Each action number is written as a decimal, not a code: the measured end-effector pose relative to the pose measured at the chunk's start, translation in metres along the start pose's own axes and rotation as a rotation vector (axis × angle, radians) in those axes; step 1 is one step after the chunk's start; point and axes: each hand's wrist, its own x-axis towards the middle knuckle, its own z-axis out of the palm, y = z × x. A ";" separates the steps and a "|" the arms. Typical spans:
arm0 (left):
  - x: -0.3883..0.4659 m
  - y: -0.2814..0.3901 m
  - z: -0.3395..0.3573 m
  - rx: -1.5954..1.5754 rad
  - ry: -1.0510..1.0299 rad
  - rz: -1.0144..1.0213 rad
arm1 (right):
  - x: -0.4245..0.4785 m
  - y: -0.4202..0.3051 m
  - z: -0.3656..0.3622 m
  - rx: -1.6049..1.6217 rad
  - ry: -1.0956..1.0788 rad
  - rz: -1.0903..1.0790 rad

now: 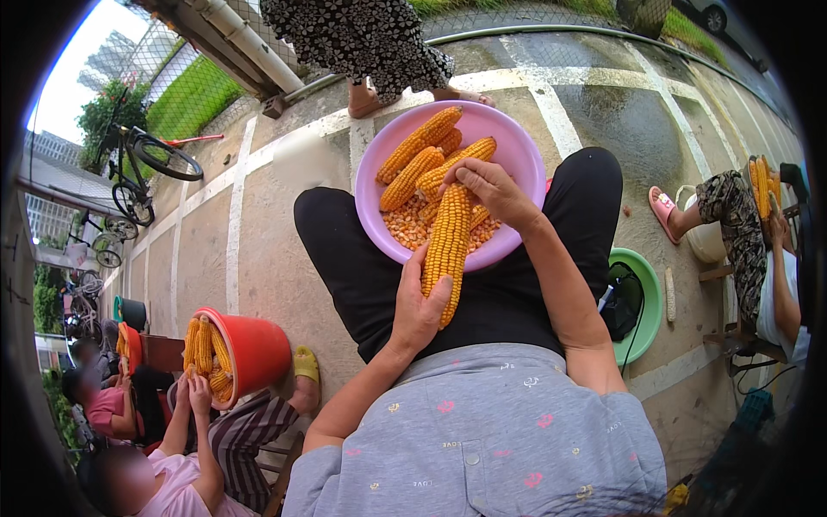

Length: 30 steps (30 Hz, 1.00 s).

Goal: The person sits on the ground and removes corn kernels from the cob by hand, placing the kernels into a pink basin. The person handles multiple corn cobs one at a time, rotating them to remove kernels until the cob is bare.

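A dried yellow corn cob (452, 249), its rows of kernels showing, lies slantwise over the near rim of a pink plastic basin (366, 210). My left hand (418, 302) is wrapped around its lower part, thumb on top. At the upper end, the fingers of my right hand (489, 191) curl over the cob's tip; they partly hide it. Inside the basin, several more corn cobs (413, 174) rest on loose kernels (404, 227). The basin sits between my knees.
At left, a person's hands (194, 391) work at a red bucket (263, 352) of cobs. A green basin (654, 316) holding a black item stands right, beside a pale, stripped cob (670, 294). Another seated person holds cobs (762, 184). Someone in a patterned garment (355, 45) stands beyond my basin.
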 end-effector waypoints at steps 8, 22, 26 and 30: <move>0.000 0.003 0.002 -0.039 -0.002 -0.014 | -0.002 0.002 -0.003 -0.036 -0.056 -0.043; 0.000 0.000 0.001 0.037 0.016 0.014 | 0.006 0.018 0.006 0.009 0.032 -0.096; 0.002 0.017 -0.005 -0.391 -0.051 -0.247 | 0.000 0.010 0.001 0.374 -0.005 0.073; 0.004 0.016 -0.010 -0.540 -0.108 -0.292 | -0.001 0.009 -0.005 0.461 -0.072 0.087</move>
